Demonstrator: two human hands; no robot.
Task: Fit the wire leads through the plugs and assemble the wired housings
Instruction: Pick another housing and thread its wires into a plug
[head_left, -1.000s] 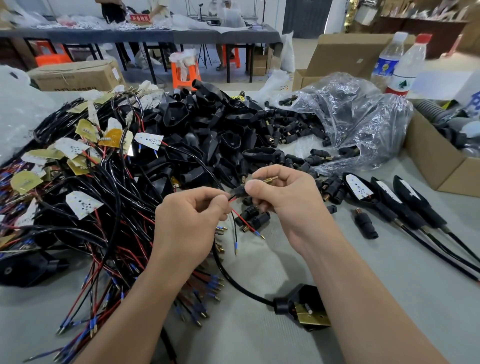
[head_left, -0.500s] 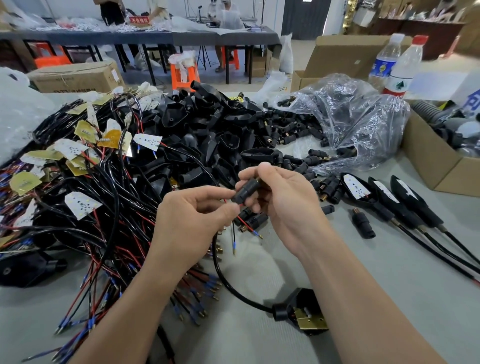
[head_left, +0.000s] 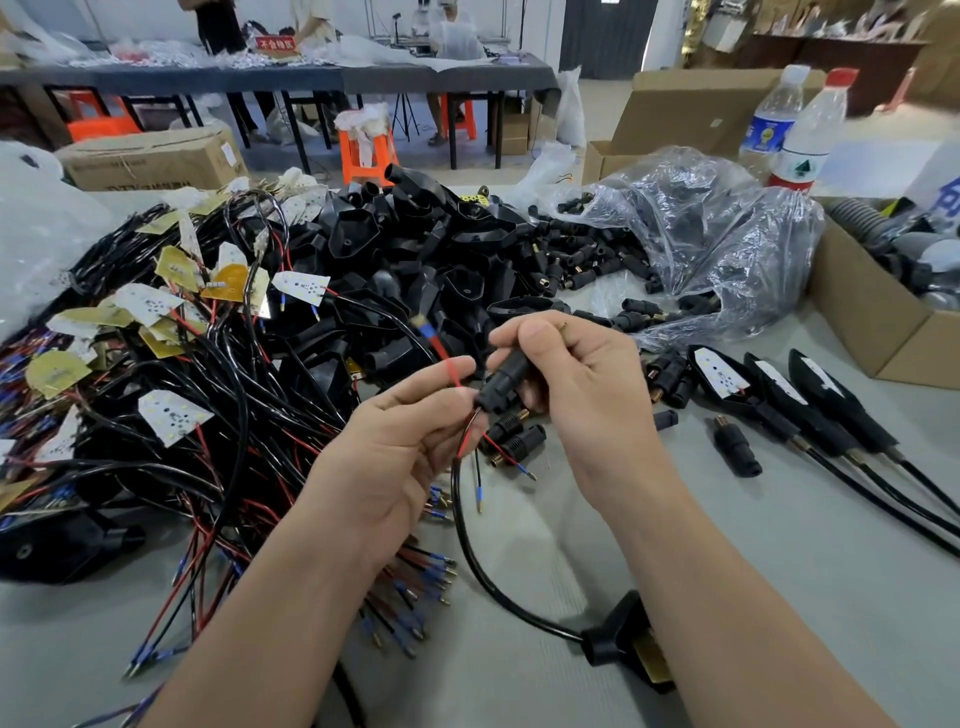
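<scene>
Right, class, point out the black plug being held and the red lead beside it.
Black plug (head_left: 500, 388): head view, middle of its body.
Red lead (head_left: 442, 353): head view, just below its blue sleeve.

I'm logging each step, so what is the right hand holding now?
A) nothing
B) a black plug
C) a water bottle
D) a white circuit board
B: the right hand grips a black plug, while the left hand pinches a red wire beside it.
</scene>
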